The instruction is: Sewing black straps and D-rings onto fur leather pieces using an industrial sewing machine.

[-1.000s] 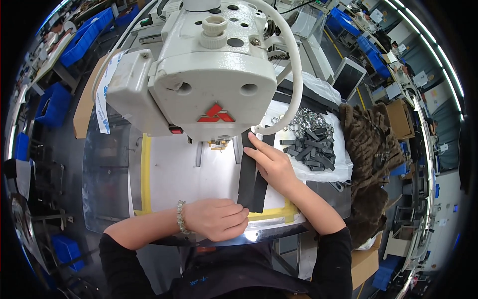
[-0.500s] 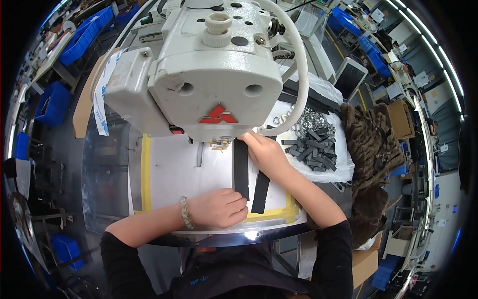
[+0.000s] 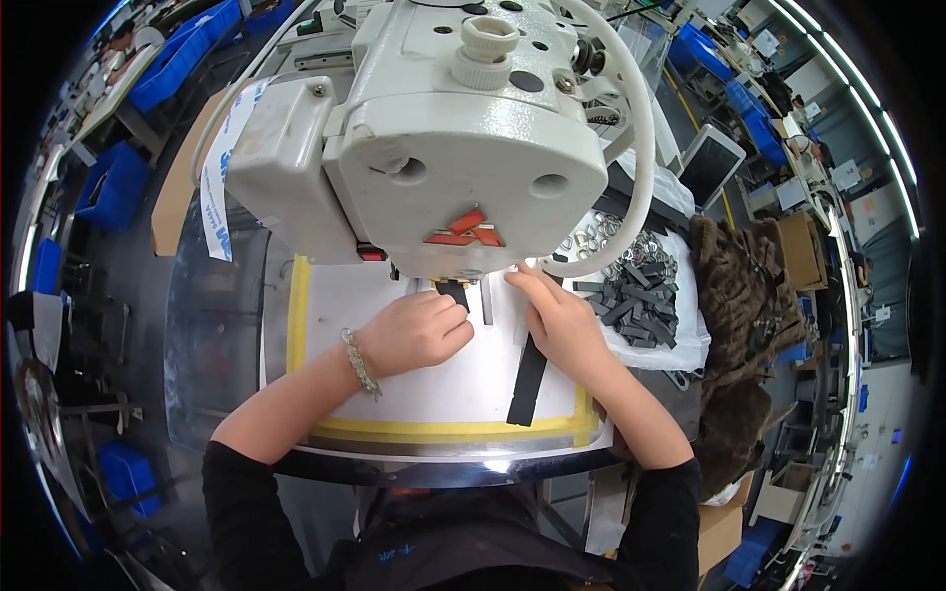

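My left hand (image 3: pixel 426 332) is closed on a short black webbing strap (image 3: pixel 453 294), whose far part runs under the sewing machine head (image 3: pixel 463 177). My right hand (image 3: pixel 564 323) is a little to the right of it, index finger stretched toward the machine's lower edge and thumb apart; nothing shows in its grip. A second black strap (image 3: pixel 529 382) lies slantwise on the white work plate (image 3: pixel 414 394), its far part beneath my right hand. A narrow grey slot or strip (image 3: pixel 486 301) shows between my hands. The needle area is mostly hidden by the machine head.
Yellow tape (image 3: pixel 434 430) borders the white plate. To the right, a pile of short black straps (image 3: pixel 639 305) and metal rings (image 3: pixel 611 241) lies on white plastic. Brown furry material (image 3: pixel 744 295) sits beyond. A white hose (image 3: pixel 641 148) curves beside the machine.
My left hand has moved away from me with the strap, which has swung left from beside my right hand. My right hand has shifted slightly right. The whole view has shifted a little.
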Demonstrator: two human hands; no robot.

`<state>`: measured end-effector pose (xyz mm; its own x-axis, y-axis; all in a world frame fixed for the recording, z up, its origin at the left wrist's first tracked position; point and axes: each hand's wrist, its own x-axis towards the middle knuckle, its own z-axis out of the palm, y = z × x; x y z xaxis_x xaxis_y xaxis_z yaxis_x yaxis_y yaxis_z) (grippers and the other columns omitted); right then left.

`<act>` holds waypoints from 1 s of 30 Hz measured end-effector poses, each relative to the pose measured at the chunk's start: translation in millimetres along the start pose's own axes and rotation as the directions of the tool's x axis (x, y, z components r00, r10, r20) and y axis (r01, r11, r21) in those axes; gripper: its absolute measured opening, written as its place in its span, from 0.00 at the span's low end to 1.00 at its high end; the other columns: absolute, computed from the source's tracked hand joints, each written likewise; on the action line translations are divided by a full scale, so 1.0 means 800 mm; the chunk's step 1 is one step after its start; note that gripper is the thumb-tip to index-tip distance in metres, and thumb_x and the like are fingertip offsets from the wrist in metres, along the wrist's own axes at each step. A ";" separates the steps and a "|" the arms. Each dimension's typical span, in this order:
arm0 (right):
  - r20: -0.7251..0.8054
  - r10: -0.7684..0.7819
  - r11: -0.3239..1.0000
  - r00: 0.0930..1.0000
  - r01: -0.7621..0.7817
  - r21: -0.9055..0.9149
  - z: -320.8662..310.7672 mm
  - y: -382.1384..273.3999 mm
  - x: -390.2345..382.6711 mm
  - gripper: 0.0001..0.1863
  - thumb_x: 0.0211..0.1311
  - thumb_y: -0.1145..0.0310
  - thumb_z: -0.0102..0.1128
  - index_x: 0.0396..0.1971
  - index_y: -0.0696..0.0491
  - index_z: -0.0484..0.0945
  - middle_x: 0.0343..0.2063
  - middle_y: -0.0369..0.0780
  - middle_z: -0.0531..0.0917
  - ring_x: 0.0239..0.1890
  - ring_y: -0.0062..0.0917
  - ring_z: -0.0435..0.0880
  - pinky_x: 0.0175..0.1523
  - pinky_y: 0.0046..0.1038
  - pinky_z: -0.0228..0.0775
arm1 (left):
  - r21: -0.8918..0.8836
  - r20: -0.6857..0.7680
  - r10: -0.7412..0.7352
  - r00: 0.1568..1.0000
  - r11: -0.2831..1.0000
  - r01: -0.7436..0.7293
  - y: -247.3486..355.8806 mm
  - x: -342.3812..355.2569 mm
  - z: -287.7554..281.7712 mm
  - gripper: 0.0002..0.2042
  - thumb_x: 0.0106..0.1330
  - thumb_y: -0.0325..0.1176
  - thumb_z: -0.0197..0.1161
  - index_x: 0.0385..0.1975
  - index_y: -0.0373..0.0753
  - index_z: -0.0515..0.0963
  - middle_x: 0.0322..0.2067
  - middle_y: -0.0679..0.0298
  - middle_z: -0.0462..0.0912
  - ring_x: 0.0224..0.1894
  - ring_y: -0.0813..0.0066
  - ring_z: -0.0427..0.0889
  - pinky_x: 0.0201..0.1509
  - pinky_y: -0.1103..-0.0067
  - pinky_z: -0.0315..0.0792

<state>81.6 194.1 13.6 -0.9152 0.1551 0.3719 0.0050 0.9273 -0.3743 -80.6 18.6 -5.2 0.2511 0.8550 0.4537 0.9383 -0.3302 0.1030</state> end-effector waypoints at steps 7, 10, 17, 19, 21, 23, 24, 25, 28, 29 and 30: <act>-0.062 0.051 0.999 0.997 -0.050 0.018 -0.012 0.002 -0.032 0.22 0.48 0.82 0.59 0.46 0.52 0.76 0.53 0.46 0.78 0.32 0.35 0.84 0.36 0.30 0.77 | 0.197 -0.005 -0.145 0.989 0.970 0.143 0.027 -0.010 -0.019 0.14 0.51 0.27 0.63 0.39 0.34 0.78 0.40 0.57 0.79 0.42 0.64 0.79 0.45 0.75 0.75; -0.076 0.121 0.992 0.990 -0.118 0.051 -0.018 0.001 -0.035 0.19 0.49 0.83 0.58 0.44 0.53 0.77 0.51 0.47 0.80 0.27 0.33 0.83 0.33 0.28 0.76 | 0.053 0.057 -0.314 0.948 0.949 0.312 0.044 -0.010 -0.017 0.22 0.55 0.36 0.65 0.50 0.35 0.76 0.48 0.50 0.77 0.51 0.57 0.76 0.55 0.69 0.71; -0.107 0.120 0.989 0.987 -0.109 0.103 -0.018 -0.003 -0.027 0.18 0.50 0.83 0.59 0.44 0.53 0.77 0.49 0.48 0.81 0.28 0.35 0.83 0.35 0.28 0.77 | -0.030 0.119 -0.361 0.925 0.930 0.366 0.029 -0.013 -0.005 0.32 0.57 0.48 0.64 0.58 0.36 0.69 0.55 0.46 0.71 0.58 0.51 0.70 0.64 0.62 0.62; -0.102 0.135 0.986 0.986 -0.123 0.113 -0.019 -0.004 -0.026 0.18 0.51 0.84 0.58 0.44 0.54 0.77 0.47 0.50 0.81 0.31 0.37 0.85 0.37 0.30 0.77 | -0.030 0.127 -0.357 0.925 0.931 0.363 0.028 -0.013 -0.005 0.32 0.57 0.49 0.64 0.58 0.36 0.69 0.55 0.46 0.71 0.58 0.51 0.70 0.65 0.62 0.62; -0.109 0.141 0.984 0.984 -0.127 0.123 -0.019 -0.004 -0.026 0.18 0.51 0.84 0.58 0.44 0.54 0.77 0.47 0.50 0.81 0.34 0.39 0.85 0.39 0.30 0.78 | -0.011 0.124 -0.350 0.929 0.935 0.354 0.030 -0.016 -0.004 0.32 0.57 0.50 0.64 0.58 0.36 0.69 0.56 0.46 0.71 0.59 0.51 0.70 0.65 0.62 0.62; -0.116 0.146 0.982 0.982 -0.130 0.134 -0.019 -0.003 -0.025 0.18 0.51 0.84 0.58 0.45 0.55 0.77 0.47 0.50 0.81 0.37 0.40 0.85 0.41 0.31 0.78 | 0.008 0.121 -0.343 0.931 0.939 0.345 0.032 -0.017 -0.005 0.32 0.57 0.50 0.64 0.58 0.36 0.69 0.56 0.46 0.70 0.60 0.51 0.69 0.65 0.62 0.62; -0.114 0.148 0.981 0.982 -0.131 0.141 -0.020 -0.004 -0.025 0.19 0.51 0.84 0.58 0.45 0.55 0.77 0.47 0.50 0.81 0.39 0.41 0.84 0.42 0.31 0.78 | -0.010 0.138 -0.331 0.933 0.942 0.336 0.033 -0.016 -0.008 0.32 0.57 0.50 0.64 0.58 0.36 0.69 0.57 0.45 0.70 0.60 0.51 0.69 0.65 0.62 0.61; -0.112 0.150 0.980 0.982 -0.132 0.149 -0.021 -0.005 -0.025 0.19 0.52 0.84 0.58 0.45 0.55 0.77 0.47 0.51 0.81 0.42 0.42 0.84 0.44 0.31 0.78 | -0.029 0.155 -0.319 0.935 0.945 0.327 0.034 -0.016 -0.009 0.32 0.58 0.50 0.63 0.58 0.36 0.69 0.57 0.45 0.70 0.61 0.51 0.69 0.65 0.62 0.61; -0.103 0.159 0.976 0.982 -0.141 0.168 -0.021 -0.005 -0.025 0.19 0.52 0.84 0.58 0.46 0.55 0.77 0.47 0.50 0.81 0.43 0.42 0.84 0.45 0.31 0.78 | -0.013 0.148 -0.321 0.935 0.945 0.326 0.033 -0.015 -0.008 0.32 0.58 0.50 0.63 0.58 0.36 0.69 0.57 0.46 0.70 0.61 0.51 0.68 0.66 0.63 0.61; -0.102 0.158 0.976 0.982 -0.140 0.170 -0.021 -0.005 -0.025 0.19 0.52 0.84 0.58 0.46 0.55 0.77 0.47 0.50 0.81 0.43 0.42 0.84 0.45 0.31 0.78 | -0.012 0.148 -0.322 0.935 0.945 0.328 0.033 -0.015 -0.008 0.32 0.58 0.50 0.63 0.58 0.36 0.69 0.57 0.46 0.70 0.61 0.51 0.68 0.66 0.63 0.61; -0.103 0.160 0.975 0.982 -0.141 0.169 -0.021 -0.005 -0.026 0.19 0.52 0.84 0.57 0.46 0.55 0.77 0.47 0.50 0.81 0.43 0.42 0.84 0.46 0.31 0.78 | -0.011 0.152 -0.325 0.933 0.944 0.331 0.033 -0.015 -0.008 0.32 0.58 0.51 0.63 0.58 0.35 0.69 0.57 0.46 0.70 0.61 0.51 0.68 0.66 0.63 0.61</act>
<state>107.3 192.9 21.8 -0.8564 0.3357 0.3923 0.0663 0.8250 -0.5612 -60.3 -2.8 -2.4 -0.0345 0.9663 0.2550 0.9657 -0.0334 0.2574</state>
